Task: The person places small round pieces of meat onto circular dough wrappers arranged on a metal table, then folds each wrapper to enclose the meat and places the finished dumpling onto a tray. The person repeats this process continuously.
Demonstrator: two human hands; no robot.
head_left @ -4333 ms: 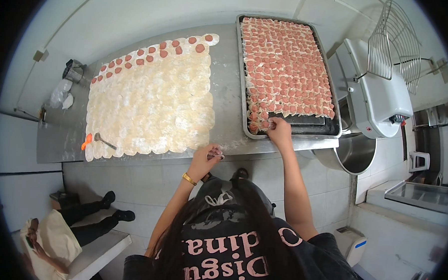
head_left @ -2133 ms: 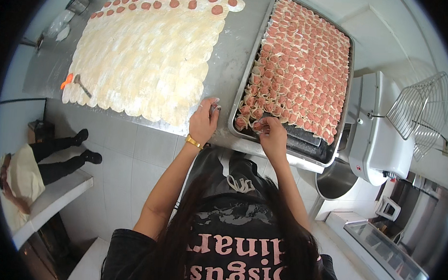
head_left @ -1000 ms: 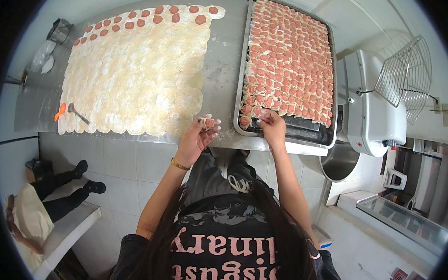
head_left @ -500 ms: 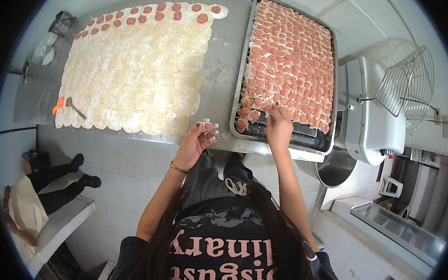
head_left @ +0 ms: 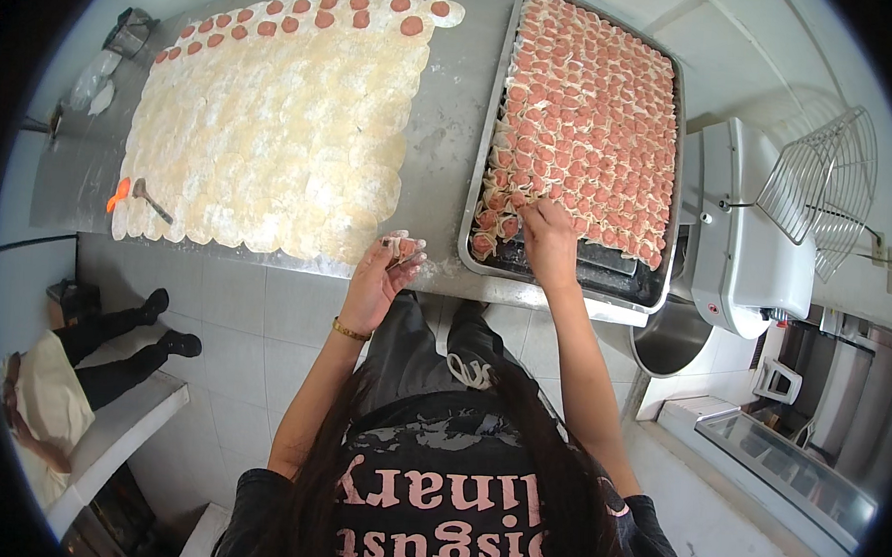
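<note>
A large metal tray (head_left: 465,241) holds tight rows of small open-topped dumplings (head_left: 592,136) with pink meat filling. My right hand (head_left: 550,245) reaches over its near end, fingers pinched on a dumpling at the nearest row; the fingertips partly hide it. My left hand (head_left: 371,287), palm up and floury, cups a meat-topped dumpling (head_left: 404,248) between curled fingers at the table's front edge. To its left, overlapping round dough wrappers (head_left: 273,142) dusted with flour cover the table. Along their far edge lie two rows of pink meat portions (head_left: 324,19).
An orange object (head_left: 118,195) and a dark-handled tool (head_left: 153,202) lie on the wrappers' left corner. Right of the tray stands a white mixer (head_left: 752,227) with a wire guard (head_left: 823,185) and a metal bowl (head_left: 669,336). Another person (head_left: 53,391) sits at the left.
My right hand has shifted slightly left along the nearest row of dumplings. My left hand still cups its dumpling in about the same place. The whole view has moved a little.
</note>
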